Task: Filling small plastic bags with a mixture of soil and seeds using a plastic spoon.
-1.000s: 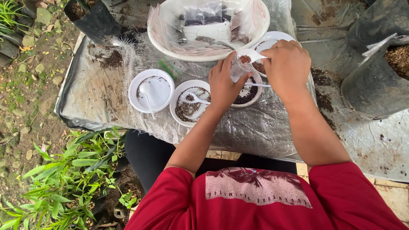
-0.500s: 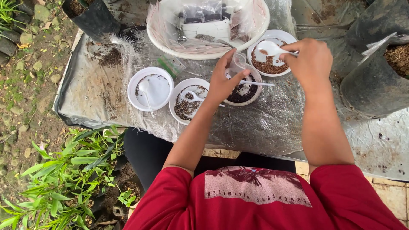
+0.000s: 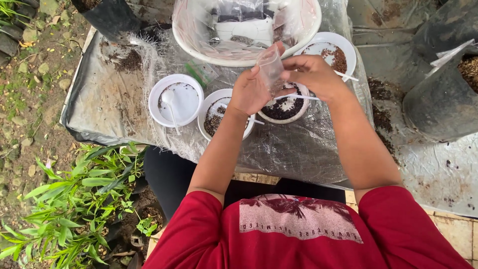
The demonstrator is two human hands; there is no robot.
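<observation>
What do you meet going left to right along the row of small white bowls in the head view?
White bowl with a spoon and little soil → bowl of dark mix under the left hand → bowl of dark soil → bowl of brown granules.

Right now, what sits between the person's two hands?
In the head view, a small clear plastic bag, pinched by the left hand and right hand.

Both hands — left hand (image 3: 247,93), right hand (image 3: 312,74) — pinch a small clear plastic bag (image 3: 271,67) above white bowls (image 3: 178,99) of dark soil.
</observation>
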